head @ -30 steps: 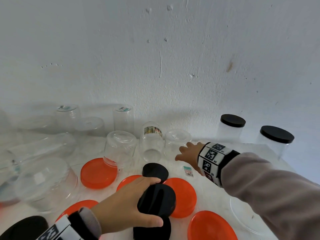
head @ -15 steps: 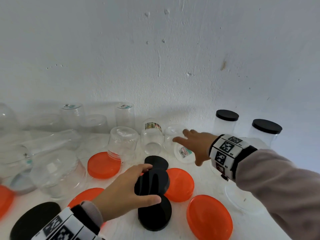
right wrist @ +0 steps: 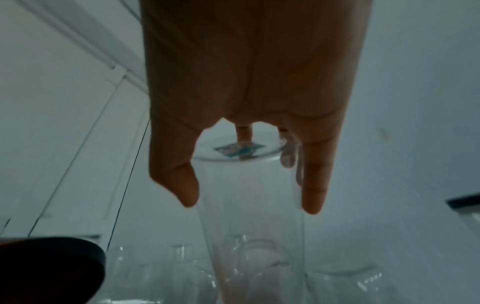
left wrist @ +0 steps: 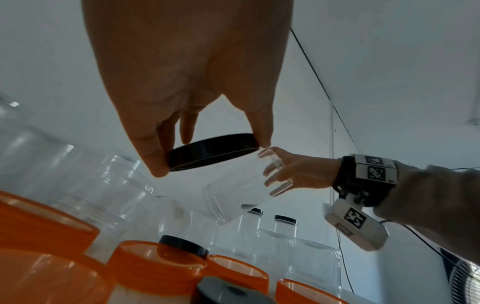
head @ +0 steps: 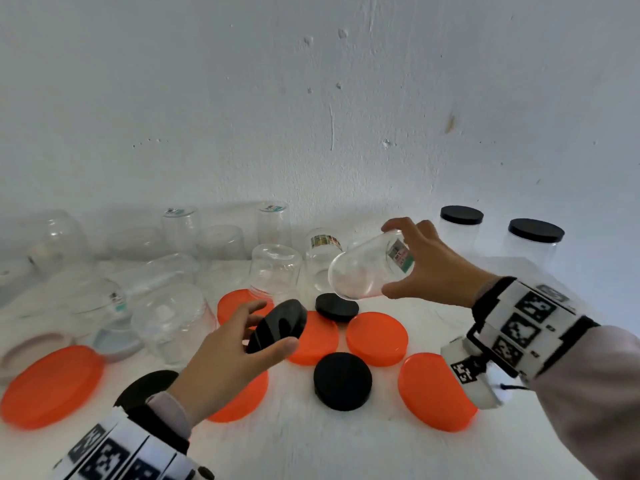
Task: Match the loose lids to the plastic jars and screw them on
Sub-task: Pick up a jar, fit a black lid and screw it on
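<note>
left hand (head: 225, 358) pinched black lid (head: 277, 325), raised | right hand (head: 433, 268) gripped clear jar (head: 367, 268), tilted, mouth toward lid, apart

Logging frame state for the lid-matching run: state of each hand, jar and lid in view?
Left hand: grips a round black plastic lid, lifted and tilted.
Right hand: holds a small clear plastic jar by its base, lifted, tipped, uncapped.
Two clear jars with black lids: capped, upright at the back right.
Round orange plastic lids: loose, flat on the table.
Other black lids: loose on the table.
</note>
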A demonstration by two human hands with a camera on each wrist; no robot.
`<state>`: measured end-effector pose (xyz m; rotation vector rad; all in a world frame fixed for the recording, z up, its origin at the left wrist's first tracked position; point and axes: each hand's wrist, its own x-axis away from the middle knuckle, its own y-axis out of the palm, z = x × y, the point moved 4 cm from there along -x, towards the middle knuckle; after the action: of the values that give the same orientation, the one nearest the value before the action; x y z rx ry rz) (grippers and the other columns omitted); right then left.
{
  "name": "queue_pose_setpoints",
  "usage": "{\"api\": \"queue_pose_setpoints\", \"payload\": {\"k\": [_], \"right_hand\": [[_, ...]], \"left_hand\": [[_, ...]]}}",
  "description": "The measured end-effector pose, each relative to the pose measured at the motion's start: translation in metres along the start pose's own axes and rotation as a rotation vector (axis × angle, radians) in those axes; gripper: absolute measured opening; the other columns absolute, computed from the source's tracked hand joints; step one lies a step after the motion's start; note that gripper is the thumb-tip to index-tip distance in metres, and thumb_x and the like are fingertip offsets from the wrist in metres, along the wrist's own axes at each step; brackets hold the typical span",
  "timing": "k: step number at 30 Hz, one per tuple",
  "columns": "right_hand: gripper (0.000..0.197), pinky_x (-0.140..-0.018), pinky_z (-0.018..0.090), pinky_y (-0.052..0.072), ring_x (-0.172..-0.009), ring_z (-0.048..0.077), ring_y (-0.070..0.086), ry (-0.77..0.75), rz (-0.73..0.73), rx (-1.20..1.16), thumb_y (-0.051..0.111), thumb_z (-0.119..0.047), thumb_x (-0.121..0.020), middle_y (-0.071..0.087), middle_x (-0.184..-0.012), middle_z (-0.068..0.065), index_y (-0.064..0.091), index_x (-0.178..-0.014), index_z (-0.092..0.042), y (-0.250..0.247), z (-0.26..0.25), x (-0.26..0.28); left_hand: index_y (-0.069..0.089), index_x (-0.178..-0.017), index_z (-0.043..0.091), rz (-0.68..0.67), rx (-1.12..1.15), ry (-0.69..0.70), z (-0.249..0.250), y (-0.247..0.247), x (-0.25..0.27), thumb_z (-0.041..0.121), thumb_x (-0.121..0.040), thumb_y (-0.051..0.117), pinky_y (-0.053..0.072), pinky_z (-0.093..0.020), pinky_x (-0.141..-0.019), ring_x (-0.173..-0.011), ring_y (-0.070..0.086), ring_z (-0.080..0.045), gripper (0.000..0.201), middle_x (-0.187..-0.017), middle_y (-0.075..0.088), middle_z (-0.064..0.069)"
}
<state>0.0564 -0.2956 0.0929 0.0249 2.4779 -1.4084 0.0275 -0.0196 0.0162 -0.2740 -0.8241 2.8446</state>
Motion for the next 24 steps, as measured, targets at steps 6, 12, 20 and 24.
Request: {"api": "queue_pose_setpoints", "payload": {"k": [6,12,20,24], "right_hand": [[0.072,-0.072,0.032,0.052,-0.090,0.019,0.056,0.174,0.098,-0.286,0.084,-0.037,-0.063,0.051,-0.101,-0.002,0.037,-0.115,-0.026,0.023,-0.002,0.025],[0.058,-0.074,0.035,0.051,-0.081,0.019,0.058,0.350,-0.083,-0.687,0.080,-0.027,-0.072,0.055,-0.095,0.005,0.045,-0.117,-0.020,0.056,-0.002,0.041],[0.046,-0.073,0.034,0.056,-0.069,0.022,0.064,0.492,-0.271,-1.070,0.071,-0.033,-0.071,0.066,-0.076,0.010,0.061,-0.103,-0.002,0.085,-0.014,0.055],[0.063,-0.091,0.044,0.051,-0.086,0.035,0.061,0.547,-0.484,-1.160,0.079,-0.025,-0.052,0.058,-0.101,0.025,0.061,-0.111,-0.013,0.104,-0.028,0.061]], "left_hand": [[0.038,-0.132,0.040,0.089,0.037,-0.025,-0.003,-0.022,0.017,0.083,-0.045,0.058,0.047,-0.021,-0.084,-0.104,0.055,0.006,0.100,-0.117,0.053,0.026],[0.039,-0.132,0.039,0.143,0.046,-0.031,-0.004,-0.034,0.027,0.080,-0.044,0.058,0.044,-0.015,-0.074,-0.100,0.055,0.008,0.100,-0.114,0.053,0.028],[0.038,-0.135,0.035,0.227,0.074,-0.018,0.004,-0.043,0.028,0.074,-0.061,0.066,0.040,-0.011,-0.072,-0.101,0.053,0.009,0.089,-0.114,0.052,0.027],[0.037,-0.136,0.035,0.254,0.078,-0.014,0.011,-0.052,0.025,0.070,-0.057,0.059,0.039,-0.012,-0.072,-0.105,0.053,0.004,0.089,-0.117,0.054,0.023]]}}
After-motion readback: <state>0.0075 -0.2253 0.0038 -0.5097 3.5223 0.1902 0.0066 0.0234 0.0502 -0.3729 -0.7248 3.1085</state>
